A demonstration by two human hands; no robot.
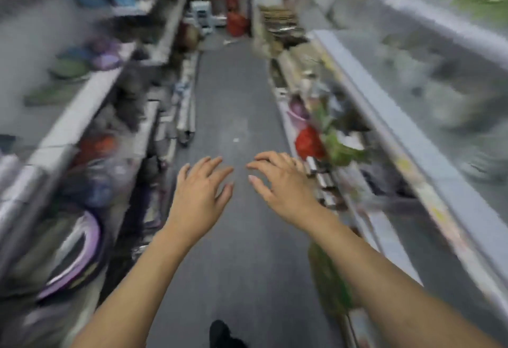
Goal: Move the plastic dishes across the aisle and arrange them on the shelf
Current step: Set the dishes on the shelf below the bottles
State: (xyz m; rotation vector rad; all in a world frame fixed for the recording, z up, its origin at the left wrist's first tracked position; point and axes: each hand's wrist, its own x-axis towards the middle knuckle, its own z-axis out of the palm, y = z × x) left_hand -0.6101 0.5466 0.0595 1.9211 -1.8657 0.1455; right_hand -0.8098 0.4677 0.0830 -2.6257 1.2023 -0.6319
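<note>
The view is blurred by motion. My left hand [202, 191] and my right hand [277, 180] are stretched out side by side over the grey aisle floor [233, 95], fingers spread and loosely bent, holding nothing. Green and purple plastic dishes [82, 63] lie on a left-hand shelf [82, 106], well away from both hands. A purple-rimmed round dish [79, 248] leans low on the left. On the right lower shelf sit a pink bowl [297, 112] and a red plastic item [309, 143].
Shelving runs along both sides of the narrow aisle. The long grey right shelf edge [406, 155] passes close to my right arm. Rolled goods [187, 111] stand on the floor at left. Stools and red containers [236, 22] block the far end. A dark shoe [220, 332] shows below.
</note>
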